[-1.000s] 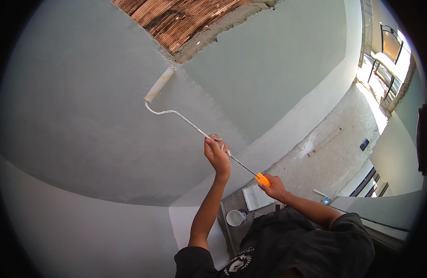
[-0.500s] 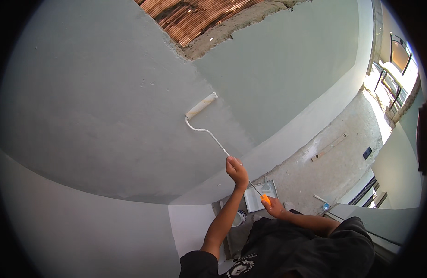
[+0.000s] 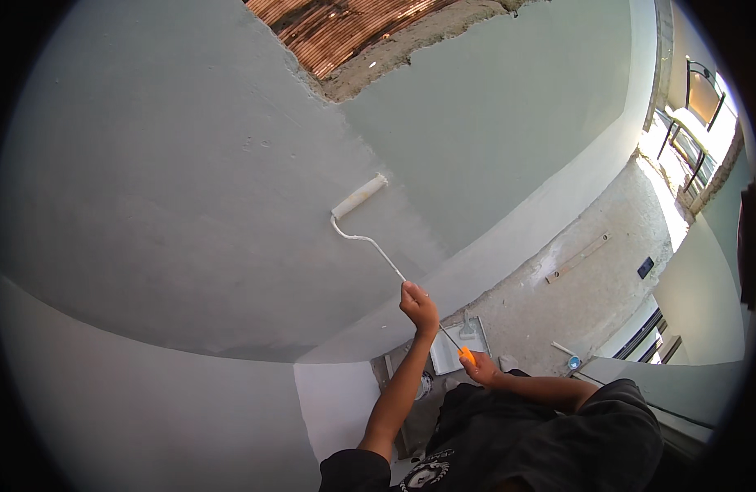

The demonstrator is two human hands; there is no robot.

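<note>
A paint roller (image 3: 360, 196) with a white sleeve lies against the pale grey-green wall (image 3: 189, 189). Its thin metal pole (image 3: 371, 243) runs down and right to an orange handle (image 3: 466, 354). My left hand (image 3: 419, 305) grips the pole partway along, arm stretched up. Lower and to the right, my right hand (image 3: 482, 371) is closed around the orange handle end. Fresh paint looks slightly smoother to the right of the roller.
Bare brick and rough mortar (image 3: 345, 29) show at the top of the wall. On the concrete floor lie a paint tray (image 3: 453, 348), a small white bucket (image 3: 425, 384), a wooden plank (image 3: 576, 258) and a blue lid (image 3: 573, 362). A bright window (image 3: 698, 107) is at right.
The roller has travelled down and to the right across the wall, and both hands have dropped lower with the pole.
</note>
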